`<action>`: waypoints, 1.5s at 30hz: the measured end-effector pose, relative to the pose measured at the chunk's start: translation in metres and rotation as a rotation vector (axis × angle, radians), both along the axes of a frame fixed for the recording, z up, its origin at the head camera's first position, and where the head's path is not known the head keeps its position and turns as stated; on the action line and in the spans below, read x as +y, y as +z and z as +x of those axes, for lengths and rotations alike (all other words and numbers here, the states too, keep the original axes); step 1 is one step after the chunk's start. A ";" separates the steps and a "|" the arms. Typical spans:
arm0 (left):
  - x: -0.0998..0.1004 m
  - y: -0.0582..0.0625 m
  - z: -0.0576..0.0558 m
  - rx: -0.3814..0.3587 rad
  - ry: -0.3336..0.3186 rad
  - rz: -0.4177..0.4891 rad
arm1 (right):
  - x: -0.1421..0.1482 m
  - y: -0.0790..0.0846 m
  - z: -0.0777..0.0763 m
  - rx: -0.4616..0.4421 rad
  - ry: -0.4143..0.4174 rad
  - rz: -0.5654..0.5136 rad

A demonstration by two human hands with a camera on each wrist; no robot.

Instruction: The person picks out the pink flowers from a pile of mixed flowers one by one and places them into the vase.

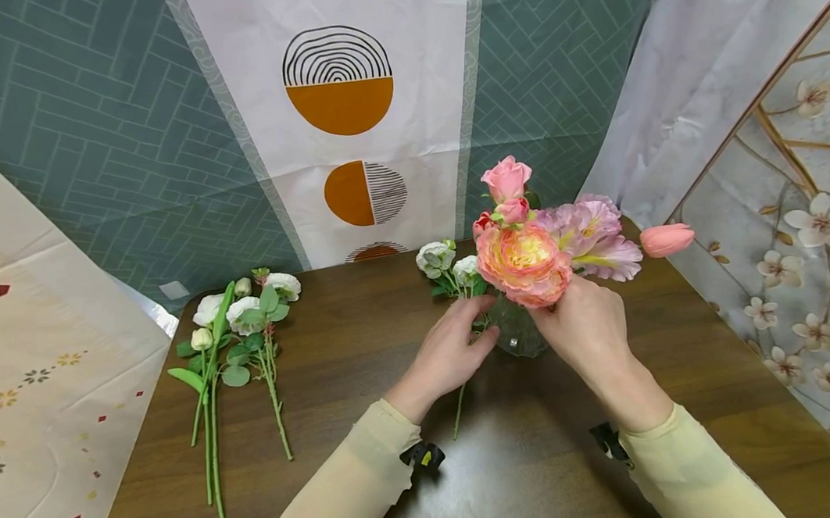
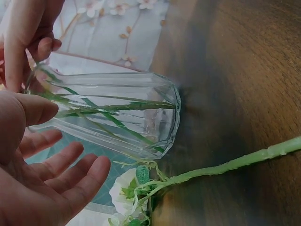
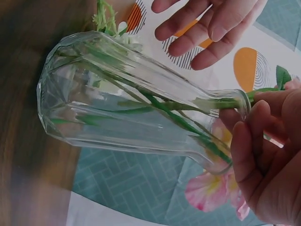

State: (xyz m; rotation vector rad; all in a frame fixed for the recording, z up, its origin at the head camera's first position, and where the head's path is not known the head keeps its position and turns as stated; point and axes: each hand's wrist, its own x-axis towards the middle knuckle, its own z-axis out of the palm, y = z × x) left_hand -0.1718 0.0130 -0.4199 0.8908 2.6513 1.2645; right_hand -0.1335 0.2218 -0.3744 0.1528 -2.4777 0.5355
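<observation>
A clear faceted glass vase (image 1: 520, 333) stands upright on the table with several green stems crossing inside it. Over its mouth spread a coral peony (image 1: 524, 267), a pink rose (image 1: 506, 178), a lilac ruffled flower (image 1: 590, 234) and a pink tulip (image 1: 667, 240). My right hand (image 1: 588, 330) is at the glass rim, its curled fingers pinching a flower stem (image 3: 221, 102) where it enters the neck. My left hand (image 1: 451, 347) is beside the vase, fingers spread and relaxed; the left wrist view shows its palm (image 2: 42, 188) holding nothing.
White flowers (image 1: 432, 260) on a green stem (image 2: 225, 165) lie on the table just left of the vase. Farther left, white flowers (image 1: 246, 315) and long-stemmed white tulips (image 1: 202, 339) lie together. A patterned cloth (image 1: 338, 83) hangs behind the wooden table (image 1: 350, 356).
</observation>
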 end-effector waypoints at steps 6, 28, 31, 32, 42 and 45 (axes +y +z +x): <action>0.000 0.000 0.000 0.014 0.011 -0.022 | 0.001 0.000 -0.003 -0.021 -0.022 -0.001; 0.003 -0.001 -0.002 0.029 -0.004 -0.014 | 0.009 0.009 0.001 -0.168 0.006 0.007; 0.002 -0.001 -0.002 0.020 -0.006 -0.007 | 0.011 0.009 0.000 -0.213 0.031 0.017; 0.002 -0.001 -0.002 0.016 -0.007 -0.005 | 0.011 0.009 -0.001 -0.226 0.038 0.021; -0.003 -0.003 -0.001 0.001 0.005 -0.007 | 0.012 0.007 0.001 -0.277 0.082 0.074; -0.005 -0.002 0.000 0.005 0.017 -0.014 | 0.012 0.003 0.003 -0.251 0.095 0.088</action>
